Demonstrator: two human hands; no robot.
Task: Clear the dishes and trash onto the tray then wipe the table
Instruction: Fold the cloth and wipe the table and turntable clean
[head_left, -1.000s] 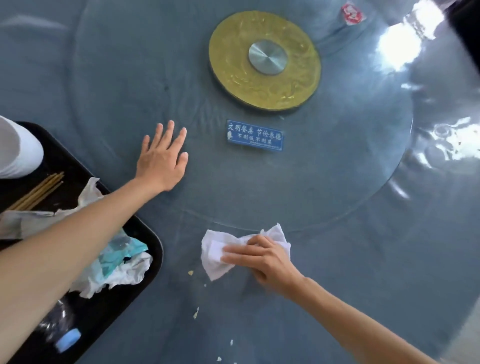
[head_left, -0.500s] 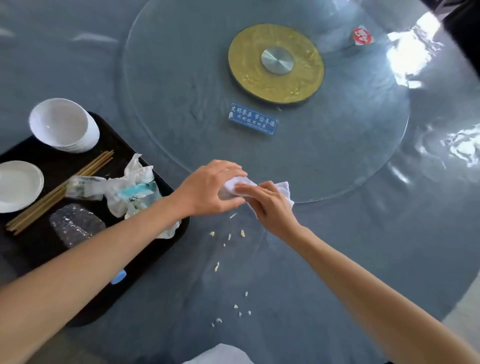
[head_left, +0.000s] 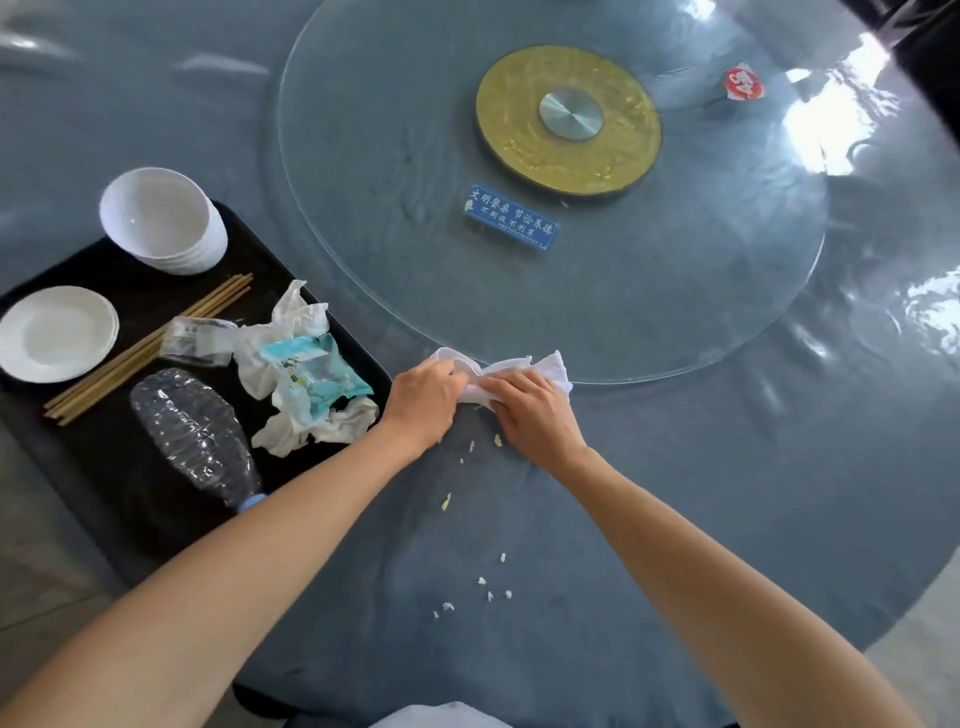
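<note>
Head view shows a crumpled white cloth (head_left: 511, 375) bunched on the grey-blue covered round table (head_left: 779, 467), right at the near rim of the clear glass turntable (head_left: 675, 322). Both hands grip it: the left hand (head_left: 423, 402) has its fingers curled closed on the cloth's left end, and the right hand (head_left: 535, 413) lies over its near edge with fingers together, pinching the fabric. One corner of the cloth sticks out to the right past the right hand's fingers.

Pale food crumbs (head_left: 445, 501) lie scattered on the table between the two forearms, some just beside the hands and a further cluster nearer the table's edge.

To the left, a black rectangular tray (head_left: 130, 499) sits on the table, its right corner near the left hand. On it lie crumpled white napkins with a teal plastic wrapper (head_left: 306, 376) on top, a crushed clear plastic bottle with a blue cap (head_left: 195, 436), a small clear plastic packet (head_left: 197, 340), a bundle of wooden chopsticks (head_left: 150, 345), a stack of small white saucers (head_left: 57, 332) and a stack of white bowls (head_left: 163, 221) at the far corner.

On the turntable, a gold disc with a silver hub (head_left: 569, 119) marks the middle, with a blue sign bearing white characters (head_left: 511, 217) beside it. A red and white tag (head_left: 743, 83) lies further off to the right.
</note>
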